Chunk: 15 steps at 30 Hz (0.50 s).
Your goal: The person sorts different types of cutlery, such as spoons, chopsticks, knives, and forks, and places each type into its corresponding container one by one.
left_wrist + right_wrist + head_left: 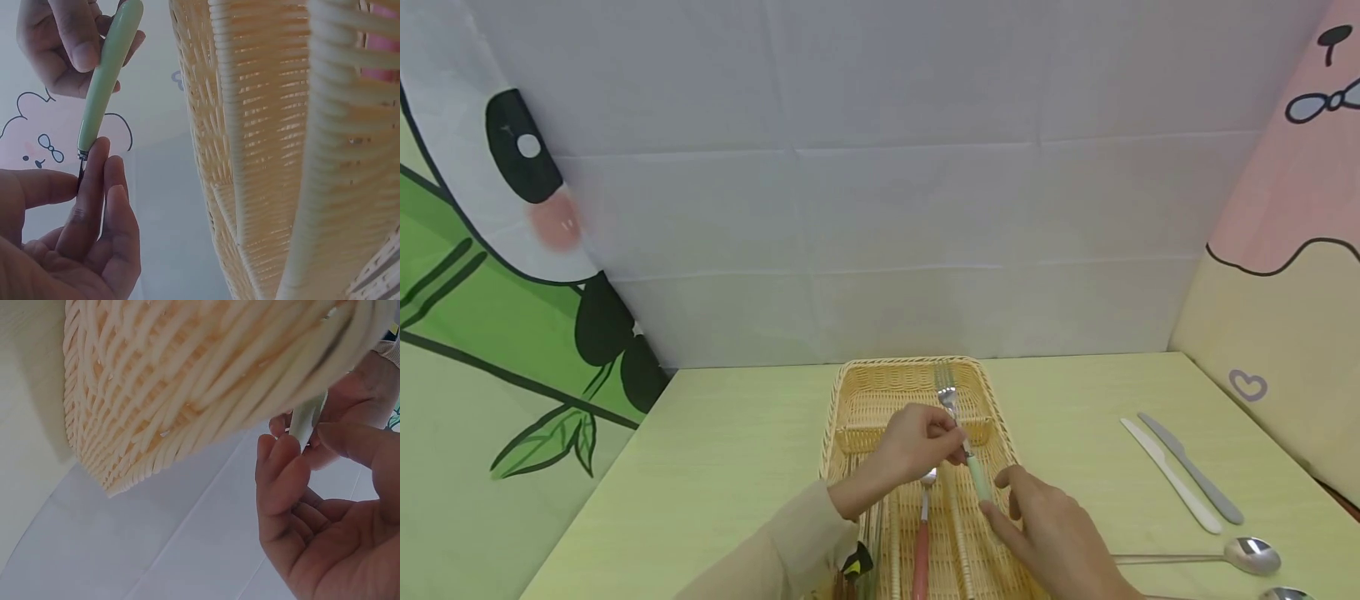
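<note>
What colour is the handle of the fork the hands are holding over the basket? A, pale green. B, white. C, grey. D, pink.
A: the fork pinched by the left hand and touched by the right hand has a pale green handle above the basket.

Pale green table (737, 450), white backdrop (880, 167)
</note>
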{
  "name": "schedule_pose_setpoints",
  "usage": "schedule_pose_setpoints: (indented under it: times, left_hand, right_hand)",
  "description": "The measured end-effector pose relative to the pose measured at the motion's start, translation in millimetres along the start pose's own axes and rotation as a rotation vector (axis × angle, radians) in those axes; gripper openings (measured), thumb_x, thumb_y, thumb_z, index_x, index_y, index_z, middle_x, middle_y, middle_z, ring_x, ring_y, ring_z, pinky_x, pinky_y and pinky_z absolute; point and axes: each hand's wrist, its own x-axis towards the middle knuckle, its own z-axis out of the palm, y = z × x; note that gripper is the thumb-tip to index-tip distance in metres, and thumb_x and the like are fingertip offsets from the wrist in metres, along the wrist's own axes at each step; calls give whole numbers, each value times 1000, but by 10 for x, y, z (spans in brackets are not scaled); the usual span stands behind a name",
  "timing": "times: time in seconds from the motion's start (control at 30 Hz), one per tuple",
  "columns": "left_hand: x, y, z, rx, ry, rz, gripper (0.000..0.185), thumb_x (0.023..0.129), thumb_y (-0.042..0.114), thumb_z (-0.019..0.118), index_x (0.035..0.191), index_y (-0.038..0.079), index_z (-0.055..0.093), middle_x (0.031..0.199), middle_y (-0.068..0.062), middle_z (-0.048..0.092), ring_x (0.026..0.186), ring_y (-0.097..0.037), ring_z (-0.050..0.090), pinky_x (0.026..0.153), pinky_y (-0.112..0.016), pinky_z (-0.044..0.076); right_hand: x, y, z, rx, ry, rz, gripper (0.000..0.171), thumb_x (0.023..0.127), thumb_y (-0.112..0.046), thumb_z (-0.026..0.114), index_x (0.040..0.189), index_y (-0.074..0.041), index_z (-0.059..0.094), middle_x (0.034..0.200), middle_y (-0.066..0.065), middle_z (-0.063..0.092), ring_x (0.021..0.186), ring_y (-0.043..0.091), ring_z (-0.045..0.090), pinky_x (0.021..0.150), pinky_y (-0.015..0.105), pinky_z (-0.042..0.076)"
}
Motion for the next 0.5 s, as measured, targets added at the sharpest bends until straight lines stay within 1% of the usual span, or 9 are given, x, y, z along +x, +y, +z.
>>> schedule_pose_setpoints:
  times: [0.1, 0.23, 0.4, 0.5]
  left_hand:
    - [-23, -14, -49, 13, -5, -2, 18, 89, 18, 56, 83, 7, 68, 70, -4, 69, 64, -10, 63, 62, -24, 47]
    - [-50, -46, -113, 17, -8, -1, 18, 89, 17, 55, 84, 4, 67, 70, -6, 69, 61, -10, 63, 57, -24, 46]
    - [-95, -65, -189, 36, -12, -7, 20, 90, 17, 55, 84, 2, 66, 69, -5, 69, 60, -11, 63, 51, -23, 40]
    - [-122, -75, -229, 73, -19, -27, 19, 90, 18, 54, 83, 4, 66, 68, -2, 68, 60, -8, 62, 48, -22, 37]
  right_hand:
    - [-5, 14, -16, -9, 32, 0, 22, 82, -25, 68, 95, -9, 59, 59, -11, 42, 44, -2, 30, 43, 15, 31]
    - [-3, 66, -31, -33, 71, -2, 20, 81, -22, 69, 94, -10, 60, 60, -11, 44, 45, -2, 31, 43, 15, 31]
    - [22, 171, -71, -80, 51, 37, 19, 83, -21, 67, 96, -8, 61, 62, -9, 48, 44, 0, 32, 43, 17, 32]
    - [44, 255, -106, -97, 35, 60, 19, 83, -20, 65, 96, -7, 61, 63, -7, 51, 45, 2, 35, 43, 17, 33]
